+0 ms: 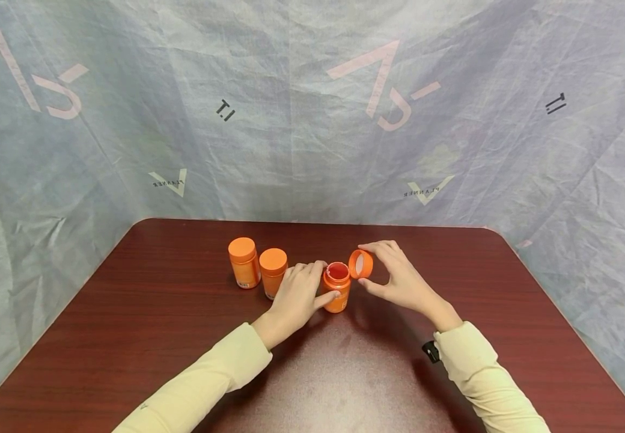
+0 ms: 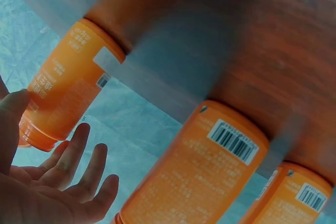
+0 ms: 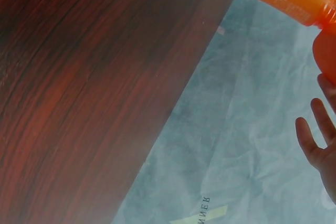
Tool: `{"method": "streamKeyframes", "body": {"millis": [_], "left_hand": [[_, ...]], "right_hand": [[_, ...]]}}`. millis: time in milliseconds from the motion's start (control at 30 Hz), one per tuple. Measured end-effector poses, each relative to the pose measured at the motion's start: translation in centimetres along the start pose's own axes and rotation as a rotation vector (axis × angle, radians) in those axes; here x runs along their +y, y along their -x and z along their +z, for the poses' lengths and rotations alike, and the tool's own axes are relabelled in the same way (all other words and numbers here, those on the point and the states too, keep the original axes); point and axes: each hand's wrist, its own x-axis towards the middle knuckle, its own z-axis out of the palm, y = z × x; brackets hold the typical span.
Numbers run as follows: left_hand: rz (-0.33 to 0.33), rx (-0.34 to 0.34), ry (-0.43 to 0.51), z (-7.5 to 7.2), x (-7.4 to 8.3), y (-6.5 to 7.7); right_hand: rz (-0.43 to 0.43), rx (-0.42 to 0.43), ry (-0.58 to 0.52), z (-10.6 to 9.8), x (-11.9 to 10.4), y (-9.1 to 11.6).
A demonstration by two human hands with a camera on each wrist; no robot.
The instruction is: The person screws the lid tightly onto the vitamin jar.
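An uncapped orange bottle [image 1: 336,300] stands upright on the table, its mouth facing up. My left hand [image 1: 297,293] holds it near the neck, thumb in front and forefinger at the back of the rim. In the left wrist view the thumb lies against that bottle [image 2: 73,80], while the other fingers spread beside it. Just right of the mouth, my right hand [image 1: 396,276] pinches an orange screw cap [image 1: 360,264] between thumb and fingers. The cap is tipped on its side, showing its pale lining. The right wrist view catches only part of the cap [image 3: 326,53].
Two capped orange bottles stand left of my left hand: one farther left [image 1: 244,264], and a nearer one [image 1: 273,273] partly hidden behind that hand. The dark red wooden table [image 1: 145,313] ends at a grey printed cloth [image 1: 291,150] hanging behind and at the sides.
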Motion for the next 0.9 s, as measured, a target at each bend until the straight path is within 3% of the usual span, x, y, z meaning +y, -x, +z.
{"method": "streamKeyframes", "body": {"millis": [433, 900], "left_hand": [[-0.018, -0.050, -0.015, 0.9, -0.5, 0.3], [-0.027, -0.084, -0.026, 1.7, -0.8, 0.4]], "right_hand": [[-0.042, 0.025, -0.035, 0.0, -0.2, -0.4], [-0.023, -0.005, -0.054, 0.3, -0.4, -0.8]]}}
